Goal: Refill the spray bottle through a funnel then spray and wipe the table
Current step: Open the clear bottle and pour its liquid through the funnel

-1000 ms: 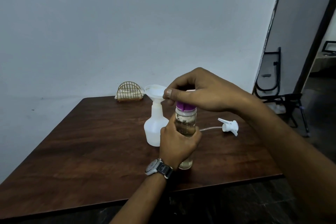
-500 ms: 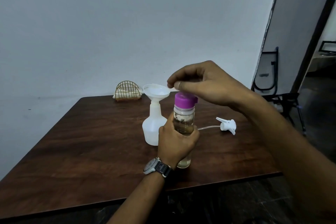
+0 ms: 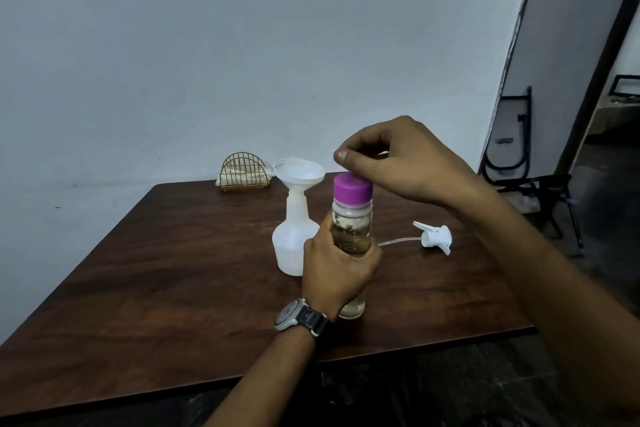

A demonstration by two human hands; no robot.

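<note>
A clear bottle [image 3: 351,229] with a purple cap [image 3: 351,189] stands upright near the front of the brown table [image 3: 173,270], holding pale liquid. My left hand [image 3: 337,270] is wrapped around its middle. Just above the cap hangs my right hand [image 3: 398,159], fingers curled and a little apart, with nothing visible in them. Behind and to the left stands the white spray bottle [image 3: 292,243] with a white funnel [image 3: 299,173] seated in its neck. Its spray head [image 3: 434,237], tube attached, lies on the table to the right.
A gold wire napkin holder [image 3: 244,172] sits at the table's far edge by the wall. To the right, beyond the table, a folded black chair [image 3: 512,146] leans on the wall and a dark stand [image 3: 547,191] is on the floor.
My right hand was clamped over the purple cap one second ago; it has lifted off and now hovers just above it. The left hand keeps its hold on the bottle.
</note>
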